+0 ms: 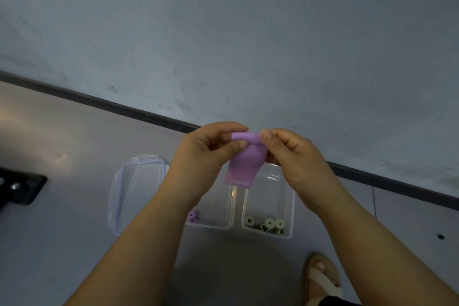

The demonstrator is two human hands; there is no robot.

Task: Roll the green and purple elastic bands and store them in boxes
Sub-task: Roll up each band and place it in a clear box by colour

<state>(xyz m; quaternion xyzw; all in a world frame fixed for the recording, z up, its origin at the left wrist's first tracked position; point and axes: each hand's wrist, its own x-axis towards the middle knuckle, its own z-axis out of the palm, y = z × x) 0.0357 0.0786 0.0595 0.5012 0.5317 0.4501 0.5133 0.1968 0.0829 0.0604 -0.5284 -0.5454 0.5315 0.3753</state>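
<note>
A purple elastic band hangs in the air between my hands, its top edge rolled over. My left hand pinches the rolled top at its left end. My right hand pinches the right end. Below on the floor stand two clear boxes side by side. The left box holds a rolled purple band at its near left corner. The right box holds several rolled green bands along its near side.
A clear lid with clips lies on the grey floor left of the boxes. A dark baseboard runs along the wall behind. A black bracket sits at the far left. My sandalled foot is at the lower right.
</note>
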